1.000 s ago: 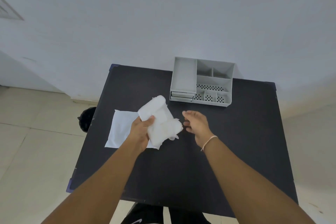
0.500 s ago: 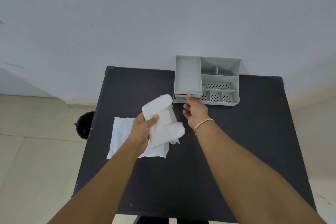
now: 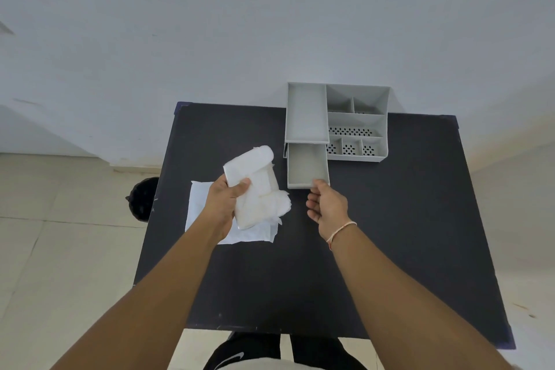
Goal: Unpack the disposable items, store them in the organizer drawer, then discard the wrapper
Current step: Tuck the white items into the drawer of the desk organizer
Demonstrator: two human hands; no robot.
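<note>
From my remote seat: the left hand is closed around a white stack of disposable items, thumb over the top, lifted above the table at about ten o'clock from table centre. The right hand pinches the front edge of the organizer drawer, fingers curled on its lip; the drawer stands pulled out toward me and shows nothing inside.

By my reading the unpacking is done: the flat white wrapper lies on the table under the left hand, separate from the stack. Left to do are placing the stack in the drawer, shutting it, and binning the wrapper; a dark bin sits on the floor off the table's nine o'clock edge.

The stack's long axis runs roughly from seven to one o'clock, its rolled upper end pointing toward the grey organizer at the table's twelve o'clock edge. The drawer's long axis runs twelve to six, so I judge the stack needs a slight turn to drop in.
</note>
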